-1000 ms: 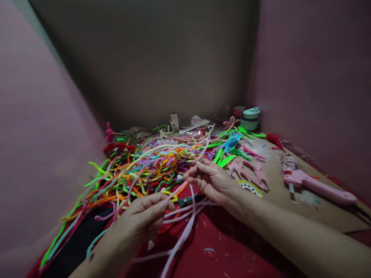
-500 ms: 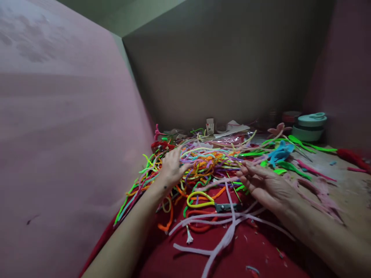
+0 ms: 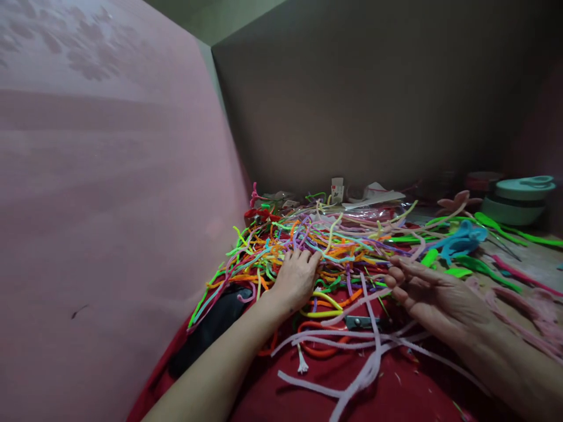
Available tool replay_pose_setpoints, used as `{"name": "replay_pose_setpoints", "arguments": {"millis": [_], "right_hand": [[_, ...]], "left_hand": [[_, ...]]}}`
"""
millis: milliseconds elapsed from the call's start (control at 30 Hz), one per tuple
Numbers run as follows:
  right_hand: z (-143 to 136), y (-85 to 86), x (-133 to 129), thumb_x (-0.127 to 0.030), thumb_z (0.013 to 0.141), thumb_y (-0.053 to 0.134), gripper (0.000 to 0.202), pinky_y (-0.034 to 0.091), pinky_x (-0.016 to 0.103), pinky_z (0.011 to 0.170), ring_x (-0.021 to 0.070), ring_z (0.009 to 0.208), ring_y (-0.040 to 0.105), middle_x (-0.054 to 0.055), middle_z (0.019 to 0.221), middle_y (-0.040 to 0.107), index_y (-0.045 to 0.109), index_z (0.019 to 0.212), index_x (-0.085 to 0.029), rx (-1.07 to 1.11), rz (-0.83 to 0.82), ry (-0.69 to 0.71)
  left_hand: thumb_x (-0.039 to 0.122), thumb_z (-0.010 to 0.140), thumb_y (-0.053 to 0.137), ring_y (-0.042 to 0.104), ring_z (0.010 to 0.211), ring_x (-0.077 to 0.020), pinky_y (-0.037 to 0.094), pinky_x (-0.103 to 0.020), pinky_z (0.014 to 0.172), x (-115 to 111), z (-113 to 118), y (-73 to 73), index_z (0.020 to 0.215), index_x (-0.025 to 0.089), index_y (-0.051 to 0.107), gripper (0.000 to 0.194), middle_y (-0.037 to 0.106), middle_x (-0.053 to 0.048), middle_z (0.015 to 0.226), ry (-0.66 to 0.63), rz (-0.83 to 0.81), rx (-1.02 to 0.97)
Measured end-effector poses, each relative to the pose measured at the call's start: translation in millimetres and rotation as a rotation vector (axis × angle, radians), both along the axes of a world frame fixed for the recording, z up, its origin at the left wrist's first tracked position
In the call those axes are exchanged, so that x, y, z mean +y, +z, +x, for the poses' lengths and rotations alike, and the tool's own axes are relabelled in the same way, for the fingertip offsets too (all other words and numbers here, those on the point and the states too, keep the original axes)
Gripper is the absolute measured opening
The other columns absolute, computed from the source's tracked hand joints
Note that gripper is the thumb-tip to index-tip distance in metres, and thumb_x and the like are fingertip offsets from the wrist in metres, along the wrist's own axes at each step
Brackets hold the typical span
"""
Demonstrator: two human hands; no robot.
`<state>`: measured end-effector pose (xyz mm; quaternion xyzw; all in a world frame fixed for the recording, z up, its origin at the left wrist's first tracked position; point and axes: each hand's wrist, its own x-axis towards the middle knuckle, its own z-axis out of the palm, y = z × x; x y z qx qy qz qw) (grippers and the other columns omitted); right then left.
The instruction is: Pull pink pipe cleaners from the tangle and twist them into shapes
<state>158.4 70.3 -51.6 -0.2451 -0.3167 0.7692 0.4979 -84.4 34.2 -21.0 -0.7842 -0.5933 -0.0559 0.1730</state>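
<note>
Over the head feed I am resting the left hand (image 3: 297, 275) palm down on the heap of multicoloured pipe cleaners (image 3: 347, 257), fingers half curled and dipping in; whether they are gripping any, I cannot tell. With the right hand (image 3: 440, 299) I am pinching a pink pipe cleaner (image 3: 380, 293), which is slanting down-left toward the scissors (image 3: 355, 322) lying on the red cloth (image 3: 400, 398)

- Home craft corner, by its look, tucked beside a pink wall (image 3: 167, 193).
- Bright fuzzy stems (image 3: 343, 249) heap across a red cloth (image 3: 404, 392), scissors (image 3: 360, 322) among them.
- Lidded tub (image 3: 514, 208) at the board's (image 3: 539, 261) far edge.
</note>
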Motion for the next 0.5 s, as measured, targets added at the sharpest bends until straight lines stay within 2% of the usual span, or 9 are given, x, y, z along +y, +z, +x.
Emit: {"name": "replay_pose_setpoints", "arguments": {"millis": [167, 333, 500], "right_hand": [[-0.8, 0.8, -1.2, -0.02, 0.067, 0.063, 0.012, 0.054, 0.036, 0.06, 0.0206, 0.066, 0.061, 0.005, 0.069, 0.065, 0.064, 0.076, -0.028, -0.015, -0.016, 0.006], [-3.2, 9.6, -7.2, -0.018, 0.066, 0.064, 0.011, 0.052, 0.029, 0.05, 0.0179, 0.06, 0.06, 0.004, 0.067, 0.065, 0.064, 0.069, -0.029, -0.054, -0.026, -0.018], [-5.3, 17.2, -12.6, -0.02, 0.063, 0.068, 0.01, 0.051, 0.027, 0.046, 0.0183, 0.059, 0.06, 0.003, 0.063, 0.064, 0.065, 0.068, -0.027, -0.064, -0.055, -0.019]], "left_hand": [[0.029, 0.09, 0.032, 0.049, 0.093, -0.0226, 0.037, -0.039, 0.082, -0.4, -2.1, -2.2, 0.119, 0.017, 0.047, 0.035, 0.057, -0.01, 0.099, -0.007, 0.014, 0.008], [0.024, 0.089, 0.034, 0.049, 0.091, -0.0214, 0.039, -0.037, 0.081, -1.0, -1.9, -3.6, 0.116, 0.016, 0.048, 0.031, 0.056, -0.01, 0.097, -0.022, 0.069, -0.015], [0.019, 0.088, 0.036, 0.05, 0.089, -0.0207, 0.041, -0.034, 0.077, 0.0, -4.5, -6.4, 0.113, 0.014, 0.048, 0.029, 0.057, -0.01, 0.098, -0.042, 0.132, 0.006]]}}
